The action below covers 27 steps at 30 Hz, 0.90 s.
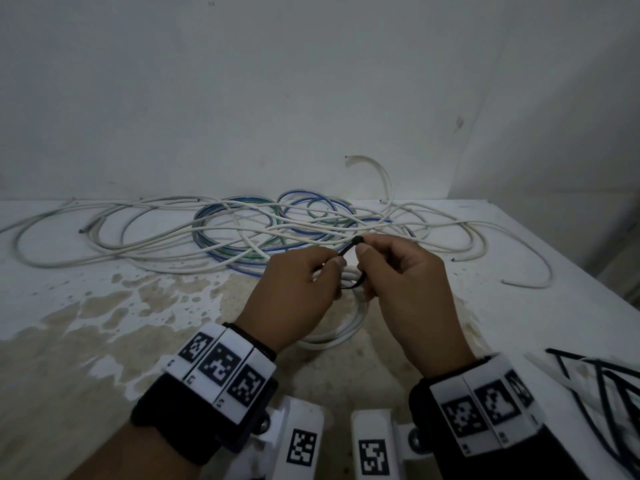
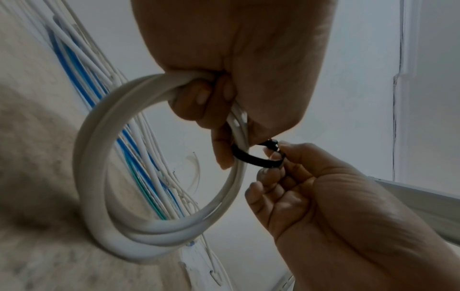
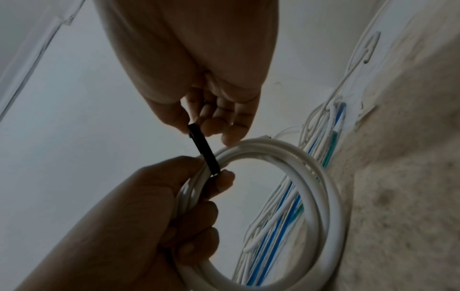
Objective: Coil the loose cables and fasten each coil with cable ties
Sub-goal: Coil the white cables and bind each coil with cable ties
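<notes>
1. nearest, at the right edge of the table (image 1: 104,306), a small heap of spare cable ties (image 1: 595,379), black and white, lies unused.
2. just beyond, the left hand (image 1: 294,289) has its fingers curled round a white coil (image 2: 104,157), gripping the turns together above the stained tabletop.
3. the right hand (image 1: 398,285) pinches a black cable tie (image 2: 251,157) that loops around the coil beside the left fingers; the loop looks slack, so i judge it threaded but not yet pulled tight.
4. farther back, near the wall (image 1: 311,81), a tangle of loose cables (image 1: 277,226), white, blue and green, lies spread across the table.
5. judgement: one coil is wound and nearly fastened; most of the cables are left to coil and tie.
</notes>
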### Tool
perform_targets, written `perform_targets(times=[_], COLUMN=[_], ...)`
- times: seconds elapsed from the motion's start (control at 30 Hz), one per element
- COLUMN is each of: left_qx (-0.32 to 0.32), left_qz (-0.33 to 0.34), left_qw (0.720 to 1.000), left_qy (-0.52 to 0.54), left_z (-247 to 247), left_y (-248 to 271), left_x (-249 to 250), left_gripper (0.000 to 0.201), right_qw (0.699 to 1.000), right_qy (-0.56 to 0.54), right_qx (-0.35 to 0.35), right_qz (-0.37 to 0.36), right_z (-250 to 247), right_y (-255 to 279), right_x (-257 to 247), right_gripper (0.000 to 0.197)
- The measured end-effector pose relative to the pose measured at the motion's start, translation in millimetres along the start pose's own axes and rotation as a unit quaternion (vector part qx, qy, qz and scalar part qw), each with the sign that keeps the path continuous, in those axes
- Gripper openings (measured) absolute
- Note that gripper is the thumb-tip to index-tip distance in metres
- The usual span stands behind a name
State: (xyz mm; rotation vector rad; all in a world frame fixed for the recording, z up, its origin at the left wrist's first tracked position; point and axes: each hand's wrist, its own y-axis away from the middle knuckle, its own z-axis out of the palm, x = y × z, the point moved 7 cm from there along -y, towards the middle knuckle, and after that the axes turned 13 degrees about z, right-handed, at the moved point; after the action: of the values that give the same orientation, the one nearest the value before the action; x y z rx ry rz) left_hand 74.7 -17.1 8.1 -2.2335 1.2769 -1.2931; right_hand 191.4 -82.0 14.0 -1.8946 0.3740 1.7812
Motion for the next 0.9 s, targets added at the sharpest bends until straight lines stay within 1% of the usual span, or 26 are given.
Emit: perform_targets(times=[0.1,0.27,0.4,0.5,0.57,0.67,0.73,0.8,0.87,0.9], left_qx=[0.010,0.009,0.015,0.027,0.025,0.019,0.028,0.028,0.000,-0.010], left_qz=[0.004,0.016,0.032,0.036,0.054,0.086,0.079,0.057,0.035,0.031], left_qw=[1.000,1.000,0.999,0.999,0.998,0.996,0.996,0.998,0.999,0.999], left_qy=[0.012,0.001,-0.007,0.003,0.011,-0.019,-0.014,0.007,0.018,0.021], left_z=[-1.2,-0.7,-1.3,-1.9,-1.5,-0.1,0.3,1.4,4.8,5.5], left_y=[0.5,0.3,0.5,0.5,1.0,1.9,1.5,1.1,0.8,1.0], left_x=[3.1,6.7,5.6,4.9,7.2,13.3,13.3,12.4,10.0,9.2], left_gripper=[0.024,0.023,0.025,0.032,0.033,0.031,0.026,0.024,0.025,0.031], right_qw=[1.000,0.999,0.999,0.999,0.999,0.998,0.998,1.000,1.000,0.999], right_qy=[0.006,0.035,0.022,0.015,0.020,0.050,0.049,0.025,0.017,0.020], right_qx=[0.007,0.016,-0.001,-0.005,-0.005,-0.031,-0.027,-0.007,0.011,0.017], right_qz=[-0.016,-0.037,-0.028,-0.028,-0.028,-0.012,-0.008,-0.011,-0.023,-0.029], right_z=[0.5,-0.1,2.9,4.5,4.0,8.6,8.0,4.4,1.3,0.9], right_y=[2.6,2.8,2.9,4.5,4.4,3.8,3.9,4.5,6.2,6.8], right_x=[-3.7,-5.4,-5.1,-7.3,-7.2,-3.0,-2.3,-4.7,-7.7,-8.7], right_gripper=[0.012,0.015,0.017,0.018,0.018,0.021,0.020,0.015,0.013,0.013])
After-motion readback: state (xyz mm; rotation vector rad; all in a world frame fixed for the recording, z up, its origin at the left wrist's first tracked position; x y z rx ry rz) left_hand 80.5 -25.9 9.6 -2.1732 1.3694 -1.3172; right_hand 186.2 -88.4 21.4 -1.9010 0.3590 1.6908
